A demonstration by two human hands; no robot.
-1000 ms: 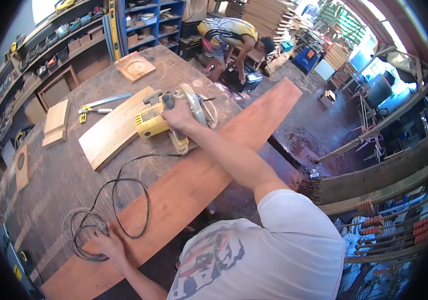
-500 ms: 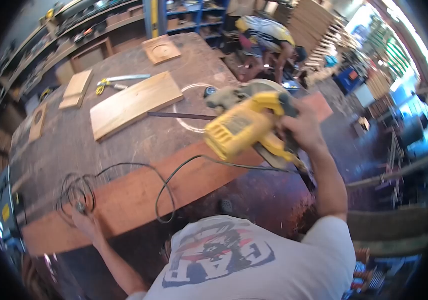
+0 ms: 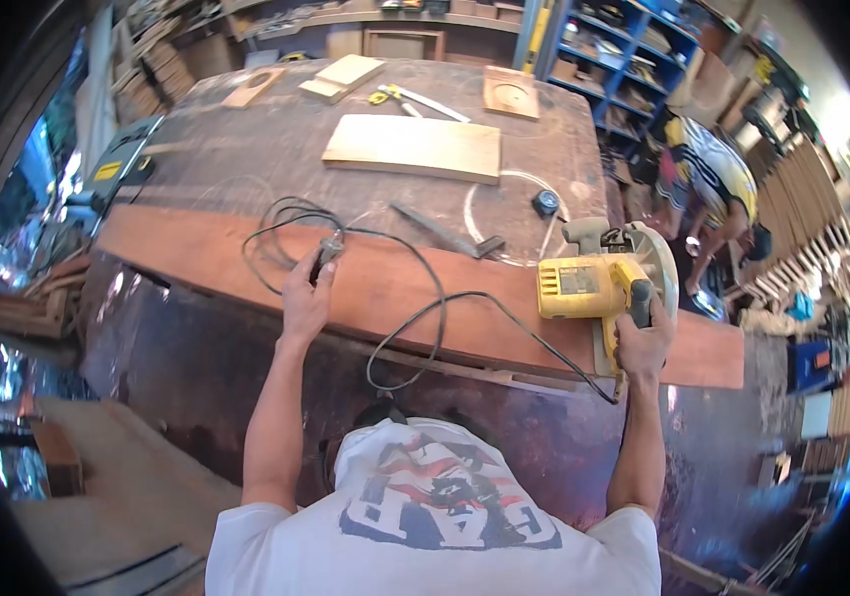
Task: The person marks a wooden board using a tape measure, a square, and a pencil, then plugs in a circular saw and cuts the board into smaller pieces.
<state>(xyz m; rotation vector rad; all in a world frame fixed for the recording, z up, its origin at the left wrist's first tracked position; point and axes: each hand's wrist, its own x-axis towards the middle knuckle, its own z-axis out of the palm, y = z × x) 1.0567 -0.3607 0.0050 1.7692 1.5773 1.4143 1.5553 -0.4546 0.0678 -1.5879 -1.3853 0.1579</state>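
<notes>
Gripping the yellow circular saw point(image 3: 579, 286) by its dark handle, the right hand point(image 3: 641, 338) had its fingers curled closed around the grip, at the right of the scene. The saw was over the right part of a long reddish board point(image 3: 197, 238), its round blade guard on the right side and its motor on the left; whether its base touched the wood could not be told. The left hand point(image 3: 306, 298) held the plug point(image 3: 330, 248) of the black cord point(image 3: 441, 298) between narrowed fingers, over the board left of the middle. Loose coils lay around the plug, and the cord looped over the board's near edge and ran right to the saw. The board lay along the near side of a worn brown table point(image 3: 246, 179). A dark metal tool point(image 3: 440, 230) lay slanted just beyond the board, near a small round-cornered tape measure point(image 3: 545, 204). Farther back lay a pale plank point(image 3: 415, 147), with a yellow-and-silver tool point(image 3: 425, 102) behind it and a square wooden piece point(image 3: 511, 92) with a round recess at the far right. Beyond the table, at the right, another person point(image 3: 713, 174) bent low near blue shelves point(image 3: 634, 70).
</notes>
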